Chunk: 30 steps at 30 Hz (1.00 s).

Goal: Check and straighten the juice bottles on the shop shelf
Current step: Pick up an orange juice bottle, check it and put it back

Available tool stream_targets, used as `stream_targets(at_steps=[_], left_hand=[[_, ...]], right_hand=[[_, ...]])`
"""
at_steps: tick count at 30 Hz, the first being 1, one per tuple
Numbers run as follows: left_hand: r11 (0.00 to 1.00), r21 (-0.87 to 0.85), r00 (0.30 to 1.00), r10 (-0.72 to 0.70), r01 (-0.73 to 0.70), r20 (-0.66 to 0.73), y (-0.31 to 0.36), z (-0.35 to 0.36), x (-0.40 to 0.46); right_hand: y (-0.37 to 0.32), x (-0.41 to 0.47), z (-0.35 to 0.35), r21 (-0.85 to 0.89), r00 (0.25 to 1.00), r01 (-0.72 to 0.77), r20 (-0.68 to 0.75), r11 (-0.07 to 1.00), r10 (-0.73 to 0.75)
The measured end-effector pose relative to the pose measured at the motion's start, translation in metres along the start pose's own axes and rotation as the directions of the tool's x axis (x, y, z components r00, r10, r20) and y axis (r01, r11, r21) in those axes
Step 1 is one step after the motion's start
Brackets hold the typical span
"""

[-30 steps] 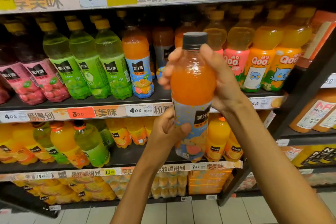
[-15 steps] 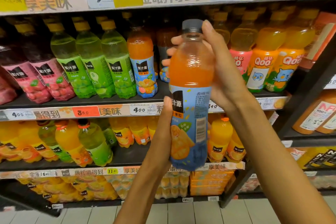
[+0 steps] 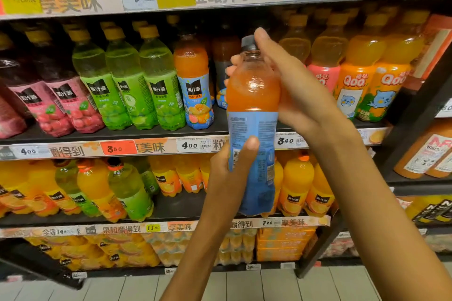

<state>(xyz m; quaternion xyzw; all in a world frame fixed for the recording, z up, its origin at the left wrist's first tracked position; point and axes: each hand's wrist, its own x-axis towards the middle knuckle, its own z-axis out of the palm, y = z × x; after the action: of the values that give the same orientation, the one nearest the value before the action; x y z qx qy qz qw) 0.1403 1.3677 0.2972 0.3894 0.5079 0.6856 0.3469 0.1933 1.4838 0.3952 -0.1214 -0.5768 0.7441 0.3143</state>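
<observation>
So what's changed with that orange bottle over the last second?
The bottle has been turned in both hands: its front logo went round to the left and out of sight, and the fine-print back now faces the camera. The left hand still grips its base, the right hand its shoulder. Shelf bottles unchanged.

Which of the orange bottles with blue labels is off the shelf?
The orange bottle gripped in both hands; its twin stands on the shelf beside the green bottles.
</observation>
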Motion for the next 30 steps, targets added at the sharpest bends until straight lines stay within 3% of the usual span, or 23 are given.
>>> stream_targets(at_steps=[4, 6, 10, 14, 17, 20, 24, 27, 30], left_hand=[[0.893, -0.364, 0.939, -0.153, 0.265, 0.307, 0.006, -0.008, -0.006], [0.867, -0.403, 0.923, -0.145, 0.293, 0.357, 0.005, -0.007, -0.007], [0.927, -0.269, 0.948, -0.195, 0.262, 0.251, 0.004, -0.008, -0.008], [0.988, -0.065, 0.987, -0.135, 0.141, 0.090, 0.009, -0.006, -0.009], [0.986, -0.090, 0.988, -0.131, 0.137, 0.077, 0.012, 0.000, -0.010], [0.914, -0.328, 0.966, -0.194, 0.240, 0.168, 0.017, -0.001, -0.013], [0.800, -0.544, 0.962, -0.151, 0.254, 0.227, 0.019, 0.000, -0.024], [0.638, -0.690, 0.932, -0.141, 0.343, 0.333, 0.027, 0.003, -0.026], [0.576, -0.746, 0.939, -0.136, 0.335, 0.316, 0.033, 0.004, -0.025]], right_hand=[[0.003, 0.004, 0.000, 0.134, 0.994, -0.071, 0.089, 0.988, 0.059], [0.007, 0.005, 0.003, 0.196, 0.988, -0.101, 0.138, 0.975, 0.074], [0.006, 0.004, 0.001, 0.228, 0.987, -0.060, 0.156, 0.972, 0.025], [-0.001, 0.004, 0.000, 0.022, 0.999, 0.043, 0.015, 0.999, -0.044], [-0.006, 0.006, 0.000, -0.022, 1.000, 0.006, 0.020, 1.000, -0.005], [-0.003, 0.007, -0.002, 0.124, 0.995, -0.057, 0.089, 0.991, 0.046], [0.017, 0.011, -0.005, 0.207, 0.972, -0.222, 0.125, 0.953, 0.200], [0.028, 0.015, -0.009, 0.164, 0.949, -0.314, 0.066, 0.935, 0.308], [0.036, 0.017, -0.011, 0.180, 0.929, -0.361, -0.011, 0.915, 0.369]])
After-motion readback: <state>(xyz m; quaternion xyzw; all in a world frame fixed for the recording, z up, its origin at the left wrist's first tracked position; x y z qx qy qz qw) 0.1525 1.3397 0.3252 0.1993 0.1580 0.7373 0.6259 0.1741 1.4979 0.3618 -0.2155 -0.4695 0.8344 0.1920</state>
